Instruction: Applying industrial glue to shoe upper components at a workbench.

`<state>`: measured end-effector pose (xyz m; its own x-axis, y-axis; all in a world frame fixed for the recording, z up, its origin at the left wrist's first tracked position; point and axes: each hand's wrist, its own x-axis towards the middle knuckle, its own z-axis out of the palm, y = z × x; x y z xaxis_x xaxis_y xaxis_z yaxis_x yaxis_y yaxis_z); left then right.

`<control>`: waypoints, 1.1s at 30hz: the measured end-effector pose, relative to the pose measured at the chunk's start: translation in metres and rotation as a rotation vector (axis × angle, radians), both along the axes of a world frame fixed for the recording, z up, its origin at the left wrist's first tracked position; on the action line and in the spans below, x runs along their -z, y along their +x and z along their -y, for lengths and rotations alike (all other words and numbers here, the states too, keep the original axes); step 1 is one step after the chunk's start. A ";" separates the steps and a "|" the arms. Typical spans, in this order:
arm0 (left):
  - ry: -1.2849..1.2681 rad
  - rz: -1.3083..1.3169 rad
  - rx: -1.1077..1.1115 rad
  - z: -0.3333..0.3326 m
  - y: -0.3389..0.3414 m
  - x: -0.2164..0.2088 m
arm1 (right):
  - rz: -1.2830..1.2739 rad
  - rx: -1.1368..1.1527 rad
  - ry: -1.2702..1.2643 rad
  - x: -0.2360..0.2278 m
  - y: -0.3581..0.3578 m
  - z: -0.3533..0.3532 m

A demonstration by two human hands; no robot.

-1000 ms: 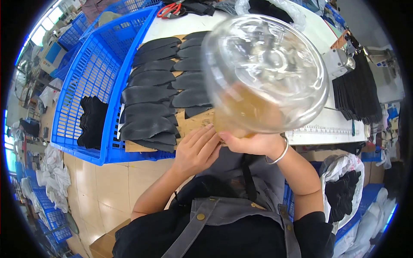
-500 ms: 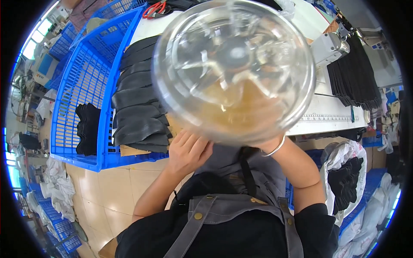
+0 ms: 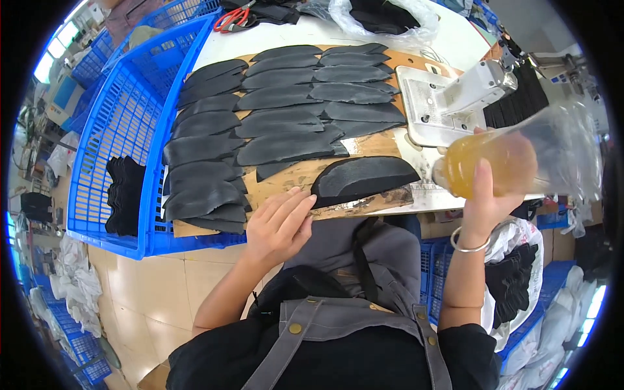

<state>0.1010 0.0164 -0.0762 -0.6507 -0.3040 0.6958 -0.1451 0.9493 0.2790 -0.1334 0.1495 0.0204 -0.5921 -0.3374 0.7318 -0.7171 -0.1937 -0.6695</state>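
The fingers (image 3: 286,211) of the left hand (image 3: 274,226) lie extended and close together at the near edge of a stained brown board (image 3: 279,186); those of the right hand (image 3: 489,198) are wrapped round a clear bottle (image 3: 552,153).

Surface: the board rests on a white table (image 3: 286,36). Upon it are three columns of overlapping dark curved pieces (image 3: 279,97). One black crescent-shaped piece (image 3: 367,177) lies apart, nearest the person, its convex edge facing away. Red-handled scissors (image 3: 233,18) and a clear plastic bag (image 3: 426,26) with black material in it are noted at the far side. A white machine (image 3: 478,88) stands to the right.

Room: a blue basket (image 3: 104,240) beside the table's left contains a black wavy-edged stack (image 3: 125,195). The floor (image 3: 143,279) is pale tile. A white sack (image 3: 523,233) with black pieces in it sits low on the right.

Fingers in detail: the left ones grip nothing that I can see; the foremost tip is at the crescent's left point, contact uncertain. The right grasp is closed, thumb along the near side. The bottle is tipped nearly level, amber liquid (image 3: 497,166) within, its narrow end directed toward the crescent's right end.
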 end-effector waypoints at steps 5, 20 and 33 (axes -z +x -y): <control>0.025 0.004 -0.001 -0.003 -0.002 -0.001 | -0.168 -0.512 0.183 0.032 0.047 0.034; 0.272 0.070 0.003 -0.005 -0.004 -0.015 | 0.017 0.117 0.076 0.035 -0.041 -0.030; 0.124 0.460 0.189 -0.006 -0.115 -0.085 | 0.722 -0.310 -0.291 0.055 -0.025 -0.066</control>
<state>-0.0136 0.0223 0.0089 -0.9326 -0.2138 0.2908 -0.1087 0.9347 0.3385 -0.1588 0.2153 -0.0349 -0.8602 -0.4187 0.2912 -0.0168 -0.5475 -0.8366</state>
